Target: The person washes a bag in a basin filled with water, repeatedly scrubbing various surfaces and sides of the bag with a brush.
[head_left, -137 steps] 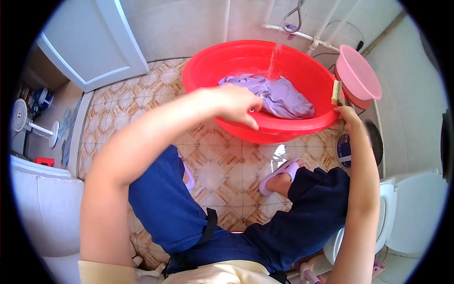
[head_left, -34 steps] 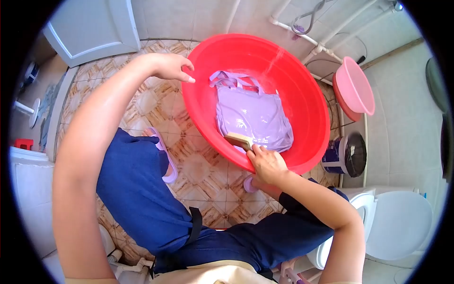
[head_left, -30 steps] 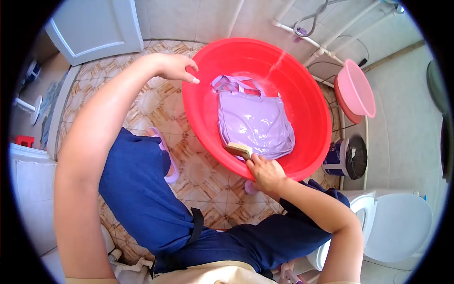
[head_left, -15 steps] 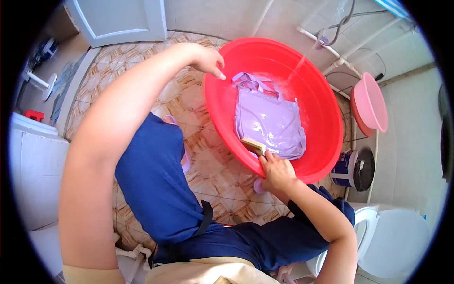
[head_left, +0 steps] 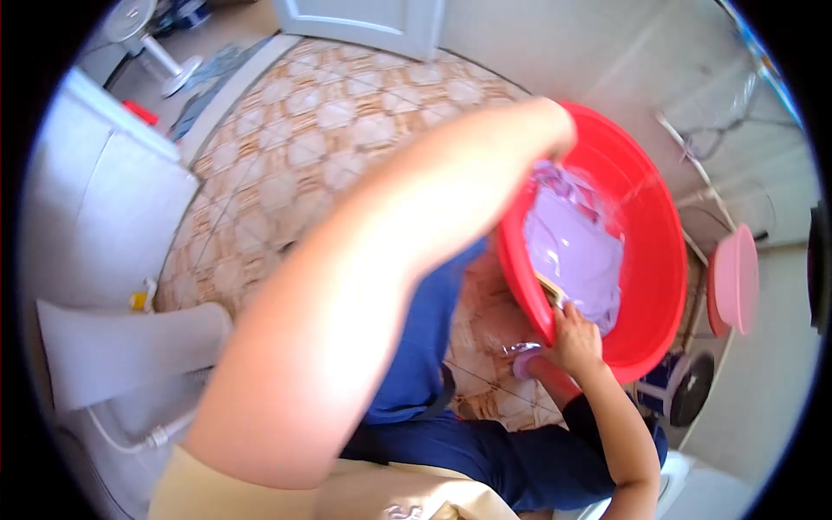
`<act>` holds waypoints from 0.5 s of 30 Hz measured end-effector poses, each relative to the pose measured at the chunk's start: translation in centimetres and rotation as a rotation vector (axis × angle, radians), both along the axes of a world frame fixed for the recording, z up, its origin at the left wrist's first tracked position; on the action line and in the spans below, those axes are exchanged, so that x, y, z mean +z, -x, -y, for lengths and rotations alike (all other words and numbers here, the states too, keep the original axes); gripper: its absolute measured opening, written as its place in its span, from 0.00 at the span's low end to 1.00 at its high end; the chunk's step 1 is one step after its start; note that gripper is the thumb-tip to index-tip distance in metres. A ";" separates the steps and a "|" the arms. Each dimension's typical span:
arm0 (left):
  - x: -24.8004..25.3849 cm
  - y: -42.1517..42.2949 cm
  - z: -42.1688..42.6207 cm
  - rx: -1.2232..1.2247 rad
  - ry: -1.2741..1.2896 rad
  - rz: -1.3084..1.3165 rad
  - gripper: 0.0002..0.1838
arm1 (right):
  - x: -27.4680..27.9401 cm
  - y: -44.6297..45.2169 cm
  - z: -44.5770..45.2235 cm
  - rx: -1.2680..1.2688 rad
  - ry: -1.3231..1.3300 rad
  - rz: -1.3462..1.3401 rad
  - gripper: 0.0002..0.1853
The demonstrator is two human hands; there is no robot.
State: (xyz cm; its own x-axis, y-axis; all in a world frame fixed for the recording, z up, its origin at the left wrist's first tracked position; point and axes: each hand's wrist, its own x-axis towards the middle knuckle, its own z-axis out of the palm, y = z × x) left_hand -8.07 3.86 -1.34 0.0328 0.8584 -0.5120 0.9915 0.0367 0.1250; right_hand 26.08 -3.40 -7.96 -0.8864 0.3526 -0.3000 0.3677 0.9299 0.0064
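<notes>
A wet lilac bag (head_left: 572, 251) lies flat in the big red basin (head_left: 663, 260), its straps toward the far end. My right hand (head_left: 576, 340) is at the basin's near rim, its fingers closed on a scrubbing brush (head_left: 549, 288) that rests along the basin's inner wall beside the bag. Over the far left rim reaches my left hand (head_left: 559, 137), close to the bag's straps. Its fingers are hidden behind the wrist and smeared, so I cannot tell whether they touch the straps.
Pink basins (head_left: 737, 277) lean against the wall at right, above a dark blue and white bucket (head_left: 660, 381). A white toilet (head_left: 711, 485) stands at lower right. At lower left is a white pedestal (head_left: 130, 347) with a pipe. Patterned tiles (head_left: 303, 165) cover the floor.
The view has swung left, so the basin sits further right. My left hand has moved from beyond the rim to over the basin's edge by the straps. My right hand keeps the brush.
</notes>
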 end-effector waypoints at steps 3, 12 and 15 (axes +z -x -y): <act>-0.7 -2.8 -0.3 0.328 -0.112 0.086 0.17 | 1.0 0.9 0.8 -0.035 0.021 0.058 0.30; 3.7 -9.0 -1.2 -0.007 -0.018 -0.158 0.17 | -0.7 0.2 0.6 0.002 -0.062 0.032 0.30; 3.9 -9.2 -1.0 -0.016 -0.014 -0.142 0.17 | -0.7 0.3 0.6 0.012 -0.046 0.052 0.31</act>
State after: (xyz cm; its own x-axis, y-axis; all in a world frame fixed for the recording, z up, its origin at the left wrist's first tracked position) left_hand 1.09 4.84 2.52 -0.0258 0.8656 -0.5000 0.9997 0.0202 -0.0167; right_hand 25.75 -4.01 -8.61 -0.8742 0.3564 -0.3298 0.3545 0.9326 0.0683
